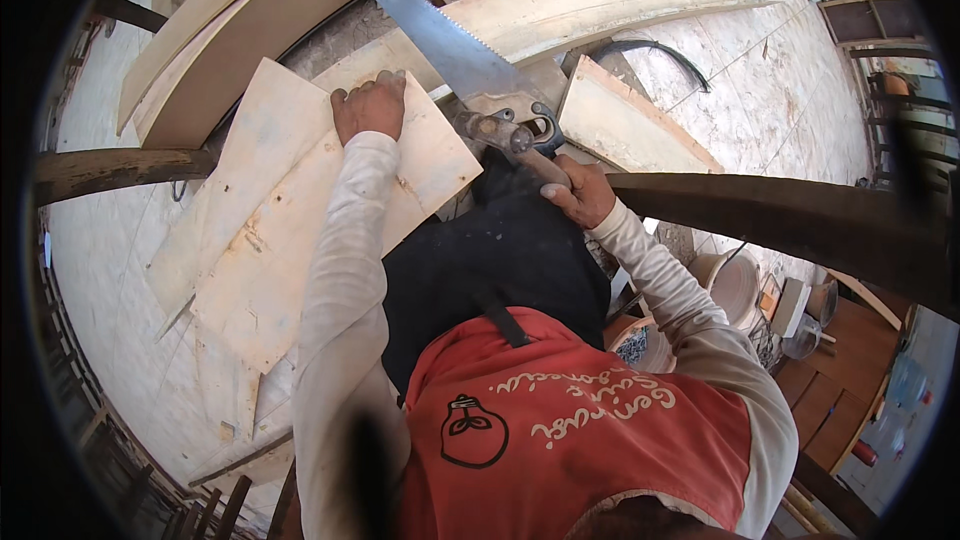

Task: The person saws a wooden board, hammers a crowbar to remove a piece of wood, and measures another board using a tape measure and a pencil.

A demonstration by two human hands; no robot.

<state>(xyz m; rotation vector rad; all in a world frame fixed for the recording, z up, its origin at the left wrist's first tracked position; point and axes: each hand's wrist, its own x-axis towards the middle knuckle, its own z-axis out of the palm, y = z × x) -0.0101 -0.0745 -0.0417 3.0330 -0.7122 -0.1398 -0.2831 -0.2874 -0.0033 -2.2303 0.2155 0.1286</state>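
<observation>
My left hand point(370, 108) is closed over the far edge of a pale plywood board point(430, 165), its fingers curled round the rim. That board overlaps another plywood sheet point(255, 280) leaning to its left. In my right hand point(586, 194) is a hammer point(493, 130), gripped by its wooden handle, with the worn metal head pointing left above my dark-clad lap. Just beyond the hammer lies a hand saw point(430, 28), its blade reaching to the far left and its teeth facing right. The hammer partly hides the saw's handle.
Long curved boards point(620, 0) lie at the far side, with a short plank point(630, 120) nearer. A dark wooden beam point(790, 225) extends right. Below it are a bucket point(728, 285) and a container of nails point(645, 348). A wooden post point(125, 173) juts in from the left.
</observation>
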